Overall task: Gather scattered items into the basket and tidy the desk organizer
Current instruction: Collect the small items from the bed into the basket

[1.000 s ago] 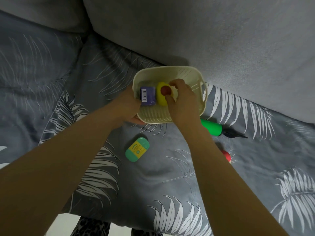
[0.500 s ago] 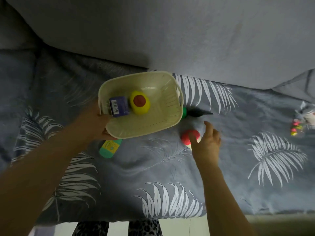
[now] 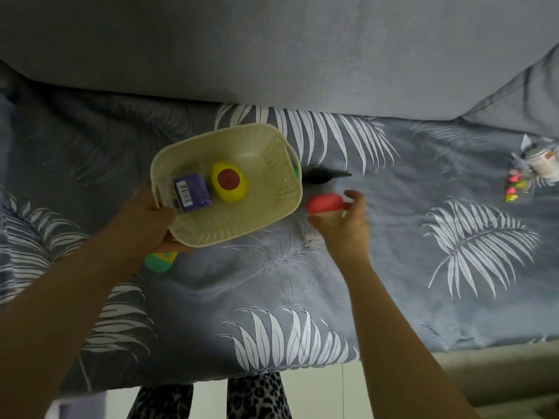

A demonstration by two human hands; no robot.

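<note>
My left hand (image 3: 145, 220) grips the near left rim of a cream plastic basket (image 3: 266, 213), tilted above the bed. Inside it lie a purple box with a barcode (image 3: 193, 192) and a yellow round item with a red centre (image 3: 229, 182). Just right of the basket, my right hand (image 3: 343, 220) closes thumb and fingers around a red and cream round item (image 3: 325, 204). A green and yellow case (image 3: 158, 261) lies on the bedsheet, partly hidden under the basket and my left hand. A green and black tool (image 3: 323, 175) pokes out behind the basket's right side.
A grey leaf-patterned bedsheet (image 3: 453, 252) covers the bed, with a grey cushion wall (image 3: 272, 49) behind it. At the far right lie small colourful pieces (image 3: 514, 186) and a crumpled packet (image 3: 541, 160). The bed's front edge runs along the bottom.
My right hand left the basket after setting the yellow item in it, moved right and closed on the red and cream item. The basket shifted left in view.
</note>
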